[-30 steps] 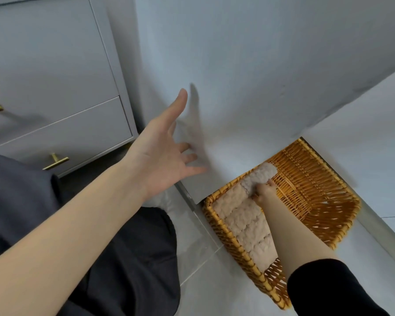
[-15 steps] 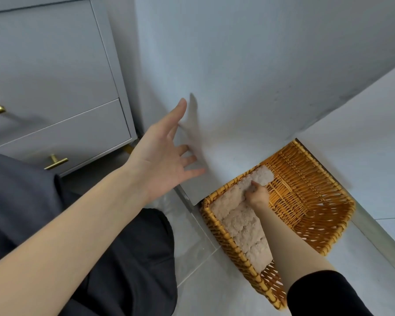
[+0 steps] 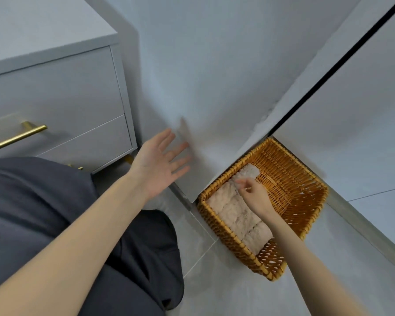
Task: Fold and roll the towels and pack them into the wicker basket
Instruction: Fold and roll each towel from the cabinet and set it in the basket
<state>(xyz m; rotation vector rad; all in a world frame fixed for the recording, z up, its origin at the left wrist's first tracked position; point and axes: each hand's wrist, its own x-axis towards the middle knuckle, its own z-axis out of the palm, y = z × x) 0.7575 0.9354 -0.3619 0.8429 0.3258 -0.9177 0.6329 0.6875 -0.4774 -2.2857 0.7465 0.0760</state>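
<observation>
Down on the floor by the wall, the woven basket holds fluffy cream towels, rolled and packed side by side along its left side to save room. At the far roll the right hand curls; whether its grip pinches or only tucks, I cannot tell. Raised, the left hand is spread wide, likely for balance.

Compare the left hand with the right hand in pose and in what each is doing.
The left hand is spread, fingers straight, palm showing; the right hand has its fingers drawn together. The left hand holds nothing, up beside the white panel; the right hand reaches into the wicker basket, fingertips at the farthest towel roll, though blur hides whether they pinch it. Both forearms are bare.
</observation>
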